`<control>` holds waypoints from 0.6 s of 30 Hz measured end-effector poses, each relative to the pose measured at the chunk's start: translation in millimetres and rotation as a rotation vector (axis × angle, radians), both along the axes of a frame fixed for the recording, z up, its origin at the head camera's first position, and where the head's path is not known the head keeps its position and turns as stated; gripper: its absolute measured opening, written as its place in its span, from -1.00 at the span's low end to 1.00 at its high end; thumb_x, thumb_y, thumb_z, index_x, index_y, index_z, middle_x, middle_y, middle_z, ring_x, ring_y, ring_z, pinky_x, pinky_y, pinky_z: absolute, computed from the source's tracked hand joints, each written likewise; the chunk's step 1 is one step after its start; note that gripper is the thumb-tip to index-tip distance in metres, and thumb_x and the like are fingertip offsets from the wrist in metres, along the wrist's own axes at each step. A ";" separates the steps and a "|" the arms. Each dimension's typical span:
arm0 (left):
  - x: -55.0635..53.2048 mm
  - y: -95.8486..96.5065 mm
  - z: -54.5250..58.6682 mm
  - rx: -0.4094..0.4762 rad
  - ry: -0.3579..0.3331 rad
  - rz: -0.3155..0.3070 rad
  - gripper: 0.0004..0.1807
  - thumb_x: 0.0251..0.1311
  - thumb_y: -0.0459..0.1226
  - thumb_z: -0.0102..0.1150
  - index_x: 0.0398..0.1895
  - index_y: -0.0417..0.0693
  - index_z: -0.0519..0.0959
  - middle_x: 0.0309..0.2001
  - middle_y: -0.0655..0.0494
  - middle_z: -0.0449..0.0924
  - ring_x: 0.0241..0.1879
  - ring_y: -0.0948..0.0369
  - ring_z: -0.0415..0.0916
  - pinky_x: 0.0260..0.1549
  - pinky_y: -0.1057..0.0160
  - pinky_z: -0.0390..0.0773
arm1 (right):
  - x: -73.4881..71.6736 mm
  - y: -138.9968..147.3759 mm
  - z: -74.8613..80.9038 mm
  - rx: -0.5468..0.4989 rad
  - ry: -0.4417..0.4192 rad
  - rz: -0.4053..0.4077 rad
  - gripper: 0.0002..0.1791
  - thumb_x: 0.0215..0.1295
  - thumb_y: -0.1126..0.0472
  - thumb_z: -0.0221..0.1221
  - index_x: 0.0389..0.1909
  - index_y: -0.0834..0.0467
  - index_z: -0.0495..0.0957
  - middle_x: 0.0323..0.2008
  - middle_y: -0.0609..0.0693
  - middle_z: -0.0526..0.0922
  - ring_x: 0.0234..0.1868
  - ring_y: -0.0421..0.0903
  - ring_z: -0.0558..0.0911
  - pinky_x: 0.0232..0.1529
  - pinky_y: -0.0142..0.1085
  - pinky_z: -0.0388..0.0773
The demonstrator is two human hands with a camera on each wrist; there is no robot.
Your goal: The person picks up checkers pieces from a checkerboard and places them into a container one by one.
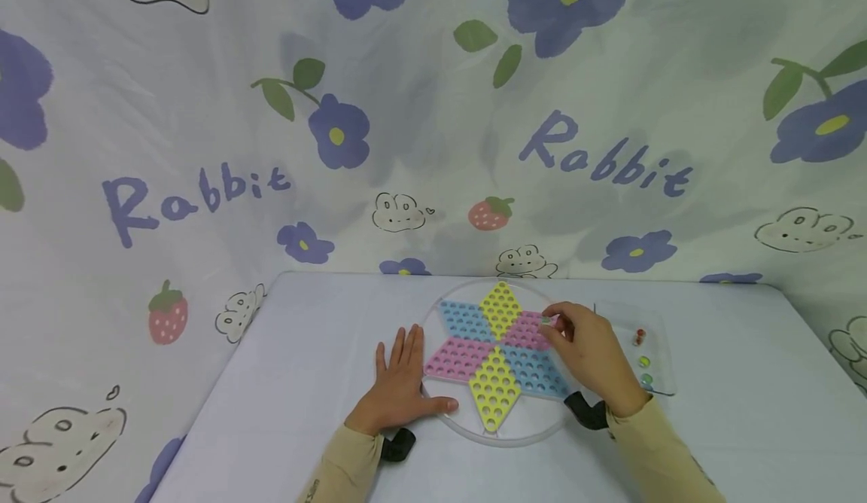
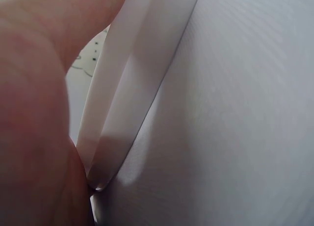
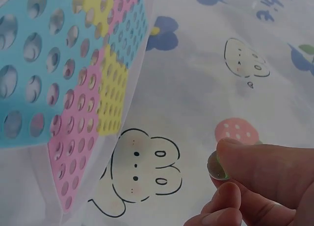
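Note:
A round white Chinese checkers board (image 1: 492, 441) carries a star of pink, blue and yellow points full of holes. Spread at its left rim is my left hand (image 1: 400, 394), fingers straight and thumb lying over the edge. In the left wrist view, that hand (image 2: 34, 113) is against the white rim (image 2: 130, 84). Between thumb and fingertips, my right hand (image 1: 596, 349) pinches a clear greenish marble (image 3: 216, 168). It is over the pink point at the board's right; in the right wrist view the marble is apart from the holes.
To the right of the board lies a clear plastic tray (image 1: 662, 337) with several marbles, among them a yellow-green marble (image 1: 644, 361). Behind the white table (image 1: 305, 322) hangs a patterned curtain (image 1: 433, 126) with flowers and rabbits.

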State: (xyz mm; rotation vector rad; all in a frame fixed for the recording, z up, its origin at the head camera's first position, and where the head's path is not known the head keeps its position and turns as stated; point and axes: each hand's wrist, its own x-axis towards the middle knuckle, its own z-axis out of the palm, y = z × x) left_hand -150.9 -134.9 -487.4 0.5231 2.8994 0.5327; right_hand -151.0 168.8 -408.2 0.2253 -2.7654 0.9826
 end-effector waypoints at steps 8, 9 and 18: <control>-0.1 -0.5 1.7 0.000 0.003 0.002 0.44 -0.29 0.55 -0.05 0.44 -0.23 -0.32 0.46 -0.12 -0.37 0.42 -0.04 -0.49 0.21 -0.26 -0.44 | 4.5 11.4 -0.9 0.020 0.032 -0.010 -0.79 0.20 0.19 0.22 -0.17 0.17 0.57 -0.54 -0.07 0.40 -0.55 -0.17 0.33 -0.62 -0.40 0.27; 0.0 -0.5 1.9 -0.004 0.002 0.002 0.44 -0.30 0.56 -0.05 0.44 -0.22 -0.33 0.46 -0.11 -0.37 0.42 -0.04 -0.49 0.21 -0.25 -0.45 | 5.3 12.8 -1.1 0.025 0.034 -0.012 -0.79 0.19 0.19 0.23 -0.17 0.17 0.57 -0.54 -0.08 0.40 -0.55 -0.17 0.33 -0.62 -0.40 0.27; 0.5 0.7 3.7 -0.004 0.000 -0.001 0.42 -0.28 0.54 -0.02 0.44 -0.23 -0.30 0.46 -0.14 -0.35 0.42 -0.08 -0.47 0.21 -0.27 -0.43 | 15.5 25.8 -0.7 0.051 0.055 -0.011 -0.79 0.19 0.21 0.22 -0.16 0.17 0.57 -0.55 -0.11 0.38 -0.56 -0.18 0.32 -0.58 -0.37 0.23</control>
